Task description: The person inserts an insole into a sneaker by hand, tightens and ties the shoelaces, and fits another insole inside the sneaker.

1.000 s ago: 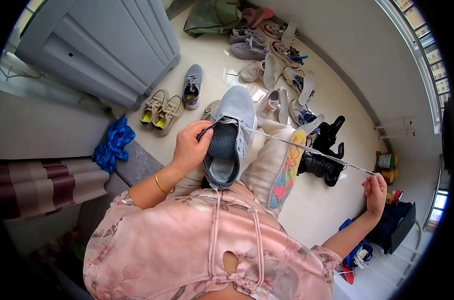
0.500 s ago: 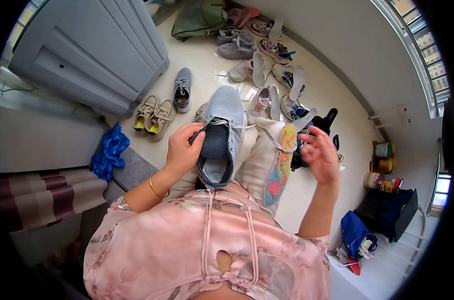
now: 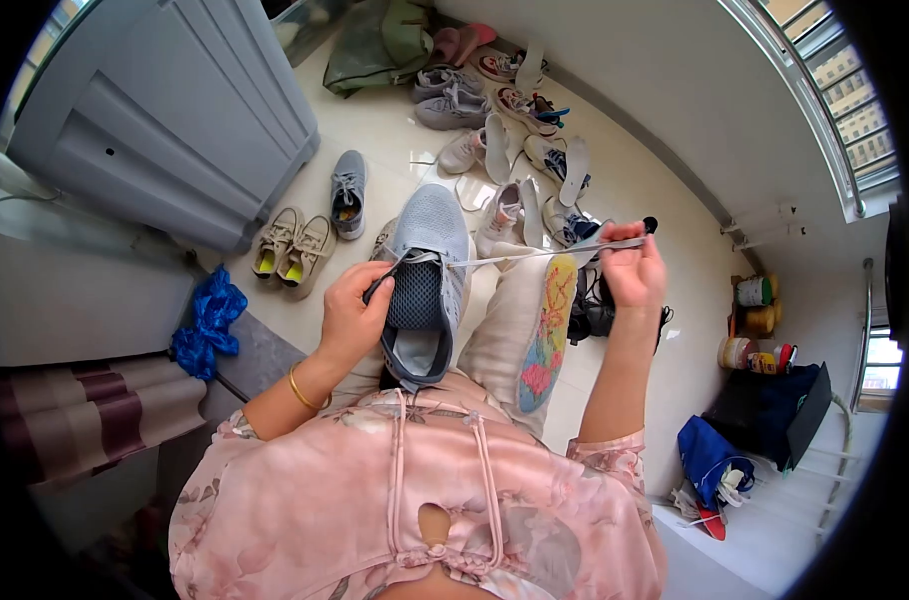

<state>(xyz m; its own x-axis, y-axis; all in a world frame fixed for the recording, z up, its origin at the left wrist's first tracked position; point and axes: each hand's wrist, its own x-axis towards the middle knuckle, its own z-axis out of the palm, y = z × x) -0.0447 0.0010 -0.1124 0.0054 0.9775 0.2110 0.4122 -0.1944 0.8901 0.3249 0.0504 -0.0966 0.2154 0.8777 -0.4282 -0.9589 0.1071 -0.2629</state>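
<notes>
A grey mesh sneaker (image 3: 433, 225) rests on my lap, toe pointing away and its opening toward me. My left hand (image 3: 358, 310) pinches the left edge of that opening. From the top eyelets a pale shoelace (image 3: 535, 256) runs taut to the right. Its far end is gripped in the closed fingers of my right hand (image 3: 635, 265), raised off to the side. Between the two, a colourful floral insole (image 3: 549, 340) lies on my right thigh.
Beige shoes (image 3: 305, 250) and a single grey sneaker (image 3: 349, 195) stand on the floor ahead, left of several shoes with loose insoles (image 3: 576, 170). At left are a grey cabinet (image 3: 165, 120) and a blue plastic bag (image 3: 212, 320). A blue bag (image 3: 710, 455) sits at right.
My right hand has gone from open and empty to gripping the shoelace, which was slack across the insole and is now stretched tight. My left hand still holds the sneaker's edge.
</notes>
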